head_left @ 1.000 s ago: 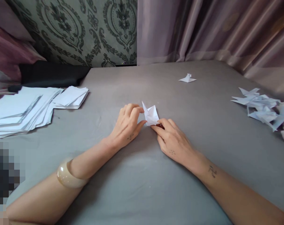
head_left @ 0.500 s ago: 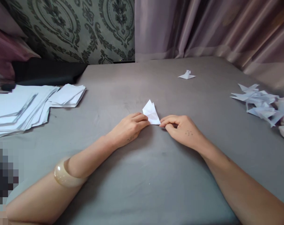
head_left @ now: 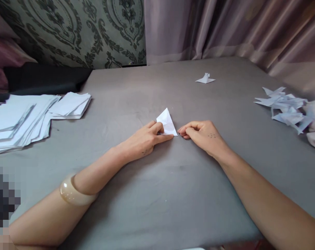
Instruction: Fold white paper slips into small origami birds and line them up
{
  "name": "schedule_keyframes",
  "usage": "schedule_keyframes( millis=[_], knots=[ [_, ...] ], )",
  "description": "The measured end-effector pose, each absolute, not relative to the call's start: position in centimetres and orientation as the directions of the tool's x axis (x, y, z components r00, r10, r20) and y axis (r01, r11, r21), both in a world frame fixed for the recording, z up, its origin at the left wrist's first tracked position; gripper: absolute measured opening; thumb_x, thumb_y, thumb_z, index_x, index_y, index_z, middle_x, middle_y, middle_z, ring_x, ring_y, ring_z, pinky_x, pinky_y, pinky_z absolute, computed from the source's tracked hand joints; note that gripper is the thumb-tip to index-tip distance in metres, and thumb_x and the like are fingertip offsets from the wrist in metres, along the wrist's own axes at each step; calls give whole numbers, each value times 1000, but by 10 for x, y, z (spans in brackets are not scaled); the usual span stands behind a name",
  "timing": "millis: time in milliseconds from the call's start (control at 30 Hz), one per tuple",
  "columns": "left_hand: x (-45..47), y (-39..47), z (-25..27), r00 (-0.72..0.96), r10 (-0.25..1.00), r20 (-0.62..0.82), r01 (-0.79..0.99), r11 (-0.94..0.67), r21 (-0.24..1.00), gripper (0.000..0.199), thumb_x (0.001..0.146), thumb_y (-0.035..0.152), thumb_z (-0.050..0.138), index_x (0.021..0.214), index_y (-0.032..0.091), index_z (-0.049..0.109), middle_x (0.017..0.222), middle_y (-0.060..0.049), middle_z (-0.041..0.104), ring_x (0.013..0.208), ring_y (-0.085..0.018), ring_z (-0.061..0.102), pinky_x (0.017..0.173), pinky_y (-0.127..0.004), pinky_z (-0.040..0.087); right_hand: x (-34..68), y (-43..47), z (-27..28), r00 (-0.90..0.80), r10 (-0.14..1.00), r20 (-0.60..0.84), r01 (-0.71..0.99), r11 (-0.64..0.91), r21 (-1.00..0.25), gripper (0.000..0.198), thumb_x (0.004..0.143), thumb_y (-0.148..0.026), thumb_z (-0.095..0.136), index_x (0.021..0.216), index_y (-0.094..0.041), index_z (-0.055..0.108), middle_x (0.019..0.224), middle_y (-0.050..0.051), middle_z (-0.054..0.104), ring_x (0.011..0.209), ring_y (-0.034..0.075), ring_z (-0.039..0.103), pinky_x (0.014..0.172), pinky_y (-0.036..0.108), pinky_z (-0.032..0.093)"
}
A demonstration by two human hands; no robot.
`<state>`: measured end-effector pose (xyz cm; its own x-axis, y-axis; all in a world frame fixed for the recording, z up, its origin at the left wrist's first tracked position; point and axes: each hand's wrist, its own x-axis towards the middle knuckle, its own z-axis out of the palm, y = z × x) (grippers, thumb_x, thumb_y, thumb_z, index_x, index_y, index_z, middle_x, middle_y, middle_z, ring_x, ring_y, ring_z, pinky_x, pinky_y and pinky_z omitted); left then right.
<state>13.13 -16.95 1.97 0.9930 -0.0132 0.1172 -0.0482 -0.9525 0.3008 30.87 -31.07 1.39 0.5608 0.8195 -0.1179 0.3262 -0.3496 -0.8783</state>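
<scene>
I monitor the work surface through the head camera. The paper (head_left: pixel 168 124), a small white folded triangle, lies on the grey cloth (head_left: pixel 170 194) at the centre of the view, between the two hands, with its apex directed away from the person.

Left hand (head_left: pixel 142 139): placed on the paper. The fingers are curled over its left part, and the thumb extends along its lower edge toward the right corner. The space between thumb and index finger is narrow. I cannot tell whether the paper is pinched or only pressed down. A pale bangle (head_left: pixel 78 195) encircles the left forearm.

Right hand (head_left: pixel 201 137): positioned just beside the right corner of the paper. Thumb and fingers are drawn together, narrow at the tips. I cannot tell whether the fingertips contact the corner.

Surroundings: at the left, a stack of large sheets (head_left: pixel 15 119) adjoins a stack of small sheets (head_left: pixel 70 105). A black cloth (head_left: pixel 47 79) lies behind both. One folded bird (head_left: pixel 205 78) rests well beyond the right hand. I locate a pile of folded birds (head_left: pixel 287 108) near the right edge of the view. A curtain (head_left: pixel 175 31) and a patterned panel (head_left: pixel 76 27) stand at the rear.
</scene>
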Motion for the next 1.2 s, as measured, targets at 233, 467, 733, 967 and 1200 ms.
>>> schedule_keyframes(
  millis=[233,467,733,967,1200],
  knots=[
    [135,-175,22,994,3,108,-19,-978,206,57,86,3,34,132,31,52,99,-8,51,84,-19,46,81,-34,46,306,-311,14,567,818,-94,391,-368,-843,25,72,-20,48,73,-20,74,76,3,73,67,15,63,65,28,50],
    [124,-175,25,991,9,134,-23,-971,239,35,91,8,33,116,14,58,109,-12,58,101,-21,54,81,-32,52,300,-312,16,578,813,-66,455,-388,-802,24,73,-22,50,83,-21,72,71,2,71,64,16,63,59,27,47],
    [123,-182,28,987,34,158,7,-985,171,27,88,8,37,90,12,64,100,-12,65,101,-24,60,82,-36,55,285,-307,19,523,845,110,610,-282,-740,21,78,-37,60,88,-21,67,84,4,67,60,13,56,64,29,47],
    [122,-178,21,954,88,288,5,-961,277,24,82,6,40,79,14,63,102,-10,67,98,-22,62,82,-33,54,284,-303,16,533,842,86,628,-325,-708,22,74,-38,64,89,-22,64,76,1,64,58,13,54,59,28,43],
    [122,-178,20,924,153,350,47,-955,293,21,81,7,40,84,16,59,93,-7,66,84,-18,62,68,-27,51,281,-302,17,495,864,95,651,-296,-699,12,76,-33,63,82,-22,62,72,-1,61,59,12,53,58,26,41]
  ],
)
